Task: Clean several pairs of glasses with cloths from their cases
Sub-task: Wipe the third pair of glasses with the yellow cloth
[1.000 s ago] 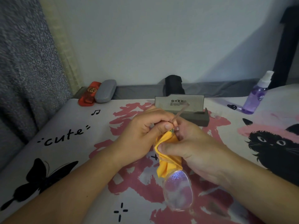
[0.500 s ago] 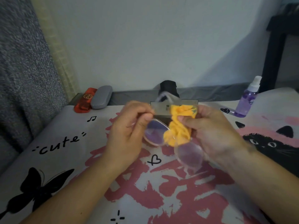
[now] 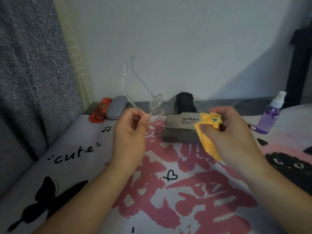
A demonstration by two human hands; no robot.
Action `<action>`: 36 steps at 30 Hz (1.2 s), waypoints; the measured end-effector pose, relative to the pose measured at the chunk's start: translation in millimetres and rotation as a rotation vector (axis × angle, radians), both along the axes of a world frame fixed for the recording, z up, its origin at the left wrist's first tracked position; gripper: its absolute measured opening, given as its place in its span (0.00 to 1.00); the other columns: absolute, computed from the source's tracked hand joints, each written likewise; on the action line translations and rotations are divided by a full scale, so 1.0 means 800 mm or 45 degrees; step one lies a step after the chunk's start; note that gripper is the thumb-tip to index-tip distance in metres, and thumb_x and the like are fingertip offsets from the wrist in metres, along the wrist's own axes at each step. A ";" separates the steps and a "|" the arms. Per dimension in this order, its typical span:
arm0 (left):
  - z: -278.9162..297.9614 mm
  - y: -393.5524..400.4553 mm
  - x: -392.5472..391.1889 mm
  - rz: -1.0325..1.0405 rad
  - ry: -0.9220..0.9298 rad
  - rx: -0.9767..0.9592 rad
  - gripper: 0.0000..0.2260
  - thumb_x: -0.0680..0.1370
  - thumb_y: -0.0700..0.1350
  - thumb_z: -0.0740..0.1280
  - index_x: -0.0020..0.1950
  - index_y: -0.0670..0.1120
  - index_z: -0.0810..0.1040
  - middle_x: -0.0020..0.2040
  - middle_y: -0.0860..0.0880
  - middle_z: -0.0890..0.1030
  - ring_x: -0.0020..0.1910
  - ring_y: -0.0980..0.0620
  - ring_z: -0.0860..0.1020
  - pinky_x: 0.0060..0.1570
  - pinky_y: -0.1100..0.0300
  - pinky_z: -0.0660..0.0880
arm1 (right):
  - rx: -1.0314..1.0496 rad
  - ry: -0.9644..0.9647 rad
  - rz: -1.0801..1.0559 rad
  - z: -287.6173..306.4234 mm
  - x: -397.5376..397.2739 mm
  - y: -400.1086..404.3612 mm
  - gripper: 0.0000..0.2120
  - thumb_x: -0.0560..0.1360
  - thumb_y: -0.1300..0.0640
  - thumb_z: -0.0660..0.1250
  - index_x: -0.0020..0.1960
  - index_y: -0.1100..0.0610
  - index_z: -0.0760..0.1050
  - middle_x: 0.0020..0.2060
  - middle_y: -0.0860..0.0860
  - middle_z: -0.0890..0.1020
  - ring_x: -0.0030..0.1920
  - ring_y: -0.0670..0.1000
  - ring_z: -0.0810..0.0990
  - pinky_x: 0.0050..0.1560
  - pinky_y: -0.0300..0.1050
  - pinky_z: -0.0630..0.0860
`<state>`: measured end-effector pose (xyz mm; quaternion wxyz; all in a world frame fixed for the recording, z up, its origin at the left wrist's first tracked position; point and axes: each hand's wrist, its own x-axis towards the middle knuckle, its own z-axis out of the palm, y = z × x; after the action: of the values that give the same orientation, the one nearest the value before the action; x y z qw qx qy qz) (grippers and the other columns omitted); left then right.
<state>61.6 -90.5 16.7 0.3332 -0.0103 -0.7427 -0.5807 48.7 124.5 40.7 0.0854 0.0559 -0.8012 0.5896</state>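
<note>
We take the open grey case [image 3: 181,130] as our landmark; it sits on a printed cover [image 3: 168,191] with pink brush marks, a black butterfly, a black cat and the word "cute". We cannot tell whether a bed or a bench lies under the cover, which runs back to a pale wall [image 3: 185,39]. A grey curtain [image 3: 30,73] hangs far left of the case.

Our left hand [image 3: 130,130] is raised just left of the case, thumb and fingers pinched on one corner of the clear glasses [image 3: 156,105]. The lenses lie above and left of the case, and both temples rise up against the wall. Our right hand [image 3: 231,132] is at the case's right end, fingers curled round the yellow cloth [image 3: 208,132], bunched in the grip with a tail hanging below. Glasses and cloth are apart.

A black case [image 3: 184,103] stands just behind the grey one. Well to its left, by the curtain, a closed grey case [image 3: 116,108] lies touching a red case [image 3: 100,110]. Well to its right stands a purple spray bottle [image 3: 270,115] with a white top.
</note>
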 end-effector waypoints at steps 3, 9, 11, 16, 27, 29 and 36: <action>0.000 -0.001 0.000 -0.071 -0.012 0.022 0.04 0.82 0.41 0.66 0.48 0.44 0.77 0.38 0.50 0.79 0.39 0.54 0.78 0.47 0.58 0.78 | 0.055 0.032 0.117 -0.003 0.004 -0.001 0.20 0.77 0.51 0.73 0.63 0.35 0.70 0.42 0.47 0.83 0.39 0.45 0.82 0.37 0.43 0.78; 0.001 0.005 0.006 -0.212 0.027 -0.064 0.06 0.82 0.38 0.65 0.46 0.46 0.77 0.41 0.44 0.79 0.43 0.42 0.78 0.48 0.52 0.77 | 0.350 0.226 0.082 -0.003 0.000 0.006 0.06 0.77 0.49 0.69 0.41 0.45 0.79 0.45 0.39 0.78 0.46 0.40 0.77 0.44 0.40 0.69; 0.000 0.008 0.008 -0.247 0.037 -0.078 0.06 0.82 0.37 0.65 0.47 0.45 0.77 0.41 0.44 0.79 0.43 0.42 0.78 0.48 0.52 0.77 | 0.382 0.310 0.070 -0.006 -0.002 0.007 0.09 0.77 0.50 0.68 0.38 0.46 0.80 0.49 0.38 0.77 0.50 0.41 0.76 0.47 0.35 0.68; 0.000 0.010 0.009 -0.288 0.072 -0.093 0.04 0.82 0.37 0.66 0.48 0.43 0.78 0.42 0.47 0.80 0.43 0.47 0.79 0.48 0.55 0.78 | 0.376 0.599 -0.062 -0.001 -0.003 0.016 0.14 0.78 0.50 0.67 0.37 0.53 0.83 0.40 0.45 0.76 0.44 0.47 0.75 0.42 0.37 0.68; -0.005 0.016 0.017 -0.512 0.079 -0.329 0.04 0.82 0.43 0.65 0.49 0.49 0.77 0.44 0.48 0.78 0.44 0.45 0.78 0.47 0.44 0.76 | 0.516 1.002 -0.433 0.005 0.004 0.018 0.15 0.83 0.55 0.60 0.53 0.61 0.83 0.44 0.54 0.78 0.44 0.41 0.67 0.45 0.31 0.63; -0.005 0.021 0.019 -0.539 0.080 -0.286 0.04 0.83 0.44 0.65 0.49 0.50 0.77 0.44 0.47 0.79 0.44 0.46 0.78 0.48 0.44 0.77 | 0.748 1.001 -0.051 -0.012 0.009 -0.003 0.17 0.83 0.49 0.59 0.61 0.57 0.81 0.53 0.52 0.78 0.51 0.41 0.68 0.56 0.29 0.67; -0.001 0.011 0.010 -0.442 0.077 -0.136 0.04 0.82 0.43 0.65 0.48 0.50 0.78 0.44 0.47 0.80 0.45 0.44 0.79 0.48 0.47 0.77 | 0.445 0.835 0.363 -0.021 0.018 -0.007 0.18 0.86 0.51 0.57 0.72 0.52 0.73 0.60 0.41 0.82 0.62 0.40 0.78 0.59 0.35 0.74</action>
<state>69.7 -81.8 16.3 0.2491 -0.1738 -0.7492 -0.5886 63.0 119.3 23.7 0.2432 0.3653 -0.8039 0.4013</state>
